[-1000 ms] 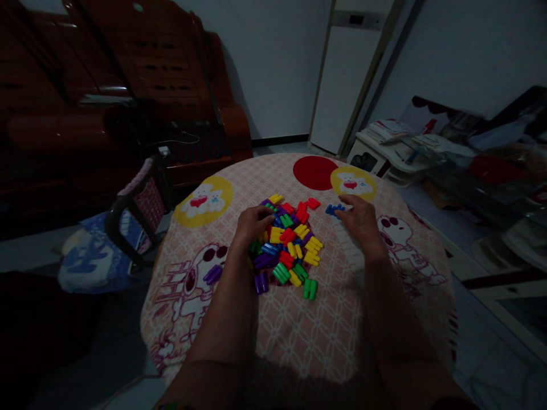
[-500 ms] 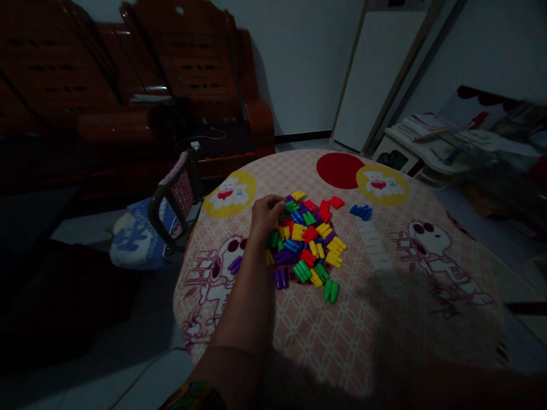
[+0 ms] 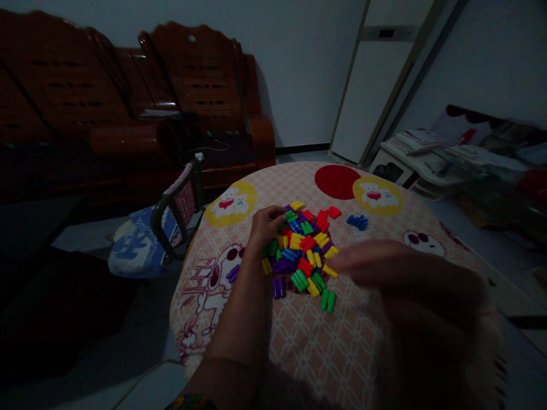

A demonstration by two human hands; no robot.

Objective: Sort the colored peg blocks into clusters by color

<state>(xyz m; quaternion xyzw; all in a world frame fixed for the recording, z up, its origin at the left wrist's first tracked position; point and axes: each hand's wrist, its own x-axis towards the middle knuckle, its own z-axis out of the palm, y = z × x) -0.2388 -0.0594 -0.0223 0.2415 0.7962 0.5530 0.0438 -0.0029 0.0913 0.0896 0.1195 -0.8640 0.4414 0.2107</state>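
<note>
A pile of colourful blocks (image 3: pixel 307 244) lies near the middle of the table (image 3: pixel 307 347). At its ten o'clock edge, the left hand (image 3: pixel 268 223) curls its fingers; whether they grip a block, I cannot tell. The right hand (image 3: pixel 401 270), blurred, is between three and four o'clock, its grip unclear. Joined blue blocks (image 3: pixel 357 221) lie apart at two o'clock.

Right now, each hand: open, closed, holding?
Left hand: fingers curled at the block pile, left side; whether it holds one cannot be told.
Right hand: blurred, close to the camera; open or closed cannot be told.
</note>
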